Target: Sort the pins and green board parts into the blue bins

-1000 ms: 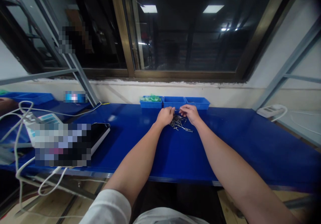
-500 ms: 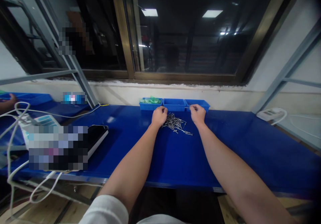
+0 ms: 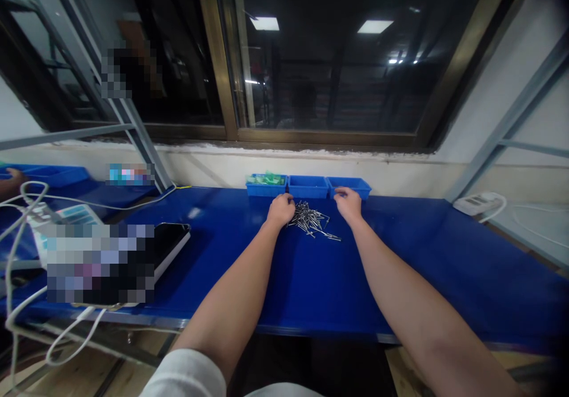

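A heap of thin silvery screws or nails [image 3: 307,218] lies on the blue table, too small for me to tell which. My left hand [image 3: 281,210] is at the heap's left edge, its fingers curled in; whatever they hold is hidden. To the right of the heap, my right hand [image 3: 349,204] is raised just in front of the right blue bin [image 3: 362,189], thumb and fingertips slightly apart with nothing visible between them. The middle blue bin [image 3: 307,187] stands between the hands, farther back. Green packets [image 3: 267,179] fill the left blue bin [image 3: 267,191].
A dark-screened device [image 3: 171,249], partly blurred out, lies on the left with white cables [image 3: 18,255]. A white power strip [image 3: 476,203] is at the right. Another person's hand [image 3: 13,179] shows at far left beside blue bins [image 3: 66,175]. Metal posts [image 3: 142,136] flank the table.
My right fingers, earlier pinched on a thin metal piece at the right bin, have parted and that piece no longer shows. My left hand has dropped slightly towards the heap.
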`<state>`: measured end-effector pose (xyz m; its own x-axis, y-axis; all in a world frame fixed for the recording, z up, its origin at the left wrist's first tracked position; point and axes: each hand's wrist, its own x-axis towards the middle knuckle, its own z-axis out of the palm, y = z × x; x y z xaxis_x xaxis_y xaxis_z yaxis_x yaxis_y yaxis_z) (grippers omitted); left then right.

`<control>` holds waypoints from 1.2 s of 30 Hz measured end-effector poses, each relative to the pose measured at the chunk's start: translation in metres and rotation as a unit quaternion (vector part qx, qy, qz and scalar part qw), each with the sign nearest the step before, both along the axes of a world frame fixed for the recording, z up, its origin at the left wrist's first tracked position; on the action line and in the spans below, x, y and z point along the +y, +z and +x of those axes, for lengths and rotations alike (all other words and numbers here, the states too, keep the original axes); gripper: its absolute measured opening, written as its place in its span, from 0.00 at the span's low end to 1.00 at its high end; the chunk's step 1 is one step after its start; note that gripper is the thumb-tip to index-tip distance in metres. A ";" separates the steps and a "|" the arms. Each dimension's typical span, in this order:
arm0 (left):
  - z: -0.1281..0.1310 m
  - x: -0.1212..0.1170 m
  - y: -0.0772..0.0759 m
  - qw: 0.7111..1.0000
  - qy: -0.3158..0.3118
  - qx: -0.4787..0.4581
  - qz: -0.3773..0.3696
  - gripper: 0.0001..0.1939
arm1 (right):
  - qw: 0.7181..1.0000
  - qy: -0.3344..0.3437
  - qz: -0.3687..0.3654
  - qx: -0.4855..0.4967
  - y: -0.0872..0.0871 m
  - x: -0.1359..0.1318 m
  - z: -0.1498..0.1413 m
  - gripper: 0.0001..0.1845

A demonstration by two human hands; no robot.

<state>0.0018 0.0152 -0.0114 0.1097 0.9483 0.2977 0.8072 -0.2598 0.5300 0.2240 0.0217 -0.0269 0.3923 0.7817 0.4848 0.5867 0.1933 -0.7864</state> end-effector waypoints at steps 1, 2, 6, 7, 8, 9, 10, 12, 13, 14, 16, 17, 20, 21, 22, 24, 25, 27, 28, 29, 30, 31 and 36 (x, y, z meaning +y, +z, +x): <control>0.000 0.000 -0.001 1.000 -0.006 0.004 -0.007 0.18 | 1.000 0.024 -0.016 -0.004 0.001 -0.002 -0.003 0.15; 0.001 0.000 -0.001 1.000 -0.014 0.009 -0.011 0.18 | 0.998 0.053 -0.031 -0.012 0.002 -0.004 -0.006 0.13; 0.004 -0.001 -0.006 0.997 -0.069 0.021 0.002 0.19 | 0.977 0.177 -0.084 -0.083 0.003 -0.011 -0.019 0.11; 0.004 -0.001 -0.007 0.996 -0.083 0.021 0.010 0.19 | 0.970 0.199 -0.093 -0.102 0.003 -0.011 -0.022 0.12; 0.005 -0.001 -0.008 0.995 -0.095 0.021 0.018 0.18 | 0.964 0.217 -0.100 -0.118 0.003 -0.012 -0.024 0.13; 0.006 -0.001 -0.008 0.994 -0.105 0.020 0.023 0.17 | 0.958 0.231 -0.106 -0.132 0.003 -0.012 -0.025 0.13; 0.006 -0.001 -0.009 0.993 -0.112 0.018 0.025 0.17 | 0.953 0.241 -0.110 -0.144 0.003 -0.012 -0.026 0.12; 0.007 -0.001 -0.011 0.992 -0.120 0.017 0.021 0.16 | 0.947 0.253 -0.113 -0.161 0.003 -0.012 -0.027 0.11; 0.007 -0.001 -0.012 0.992 -0.123 0.019 0.018 0.17 | 0.946 0.254 -0.113 -0.167 0.003 -0.013 -0.028 0.10; 0.007 -0.001 -0.013 0.992 -0.126 0.022 0.014 0.17 | 0.945 0.255 -0.113 -0.172 0.004 -0.013 -0.028 0.09; 0.007 -0.001 -0.015 0.991 -0.131 0.035 0.011 0.18 | 0.943 0.256 -0.113 -0.178 0.005 -0.014 -0.030 0.09; 0.007 0.000 -0.016 0.990 -0.132 0.042 0.012 0.18 | 0.943 0.257 -0.113 -0.180 0.005 -0.015 -0.030 0.09; 0.008 -0.001 -0.017 0.990 -0.127 0.061 0.009 0.18 | 0.943 0.252 -0.112 -0.185 0.006 -0.017 -0.032 0.08; 0.008 -0.001 -0.017 0.990 -0.126 0.065 0.008 0.18 | 0.944 0.250 -0.110 -0.187 0.006 -0.017 -0.033 0.08; 0.008 -0.002 -0.017 0.990 -0.127 0.069 0.006 0.18 | 0.944 0.248 -0.109 -0.188 0.005 -0.017 -0.033 0.07; 0.008 -0.002 -0.016 0.989 -0.130 0.075 0.004 0.18 | 0.944 0.249 -0.108 -0.187 0.004 -0.016 -0.033 0.07; 0.008 -0.003 -0.016 0.988 -0.131 0.077 0.004 0.18 | 0.945 0.249 -0.109 -0.184 0.004 -0.016 -0.033 0.07; 0.008 -0.003 -0.016 0.988 -0.130 0.080 0.005 0.18 | 0.946 0.248 -0.110 -0.176 0.004 -0.016 -0.033 0.08; 0.008 -0.003 -0.016 0.988 -0.129 0.080 0.005 0.18 | 0.948 0.246 -0.108 -0.171 0.004 -0.017 -0.033 0.08; 0.009 -0.003 -0.015 0.988 -0.129 0.079 0.005 0.18 | 0.949 0.245 -0.106 -0.168 0.004 -0.017 -0.033 0.08; 0.009 -0.003 -0.015 0.989 -0.128 0.077 0.005 0.18 | 0.950 0.243 -0.105 -0.164 0.004 -0.017 -0.033 0.08; 0.009 -0.004 -0.015 0.989 -0.128 0.075 0.004 0.17 | 0.951 0.244 -0.105 -0.160 0.005 -0.017 -0.033 0.08; 0.009 -0.004 -0.014 0.990 -0.126 0.061 -0.002 0.17 | 0.952 0.255 -0.107 -0.134 0.002 -0.015 -0.033 0.09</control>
